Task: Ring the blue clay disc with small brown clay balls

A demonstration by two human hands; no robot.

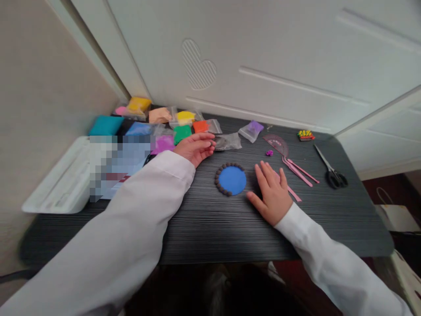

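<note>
1. A dark, grained desk (213, 239) stands against a white panel with a raised heart pattern.
2. Near the desk's middle, between the hands, lies a flat blue disc (232, 180). Small dark balls (217, 180) line its left side and reach partly along the top and bottom; its right edge is bare.
3. The left hand (195, 148) is above and left of the disc, beside a clear bag with dark contents (230, 141). Its grip is loosely curled; whether it pinches anything, I cannot tell.
4. The right hand (272, 195) is palm down just right of the disc, its grip spread, a pink tool (294, 194) partly hidden by it.
5. Farther right are two more slim pink tools (297, 172), a clear protractor (276, 143) and black-handled scissors (334, 179).
6. Colourful packets (182, 134) crowd the back left.
</note>
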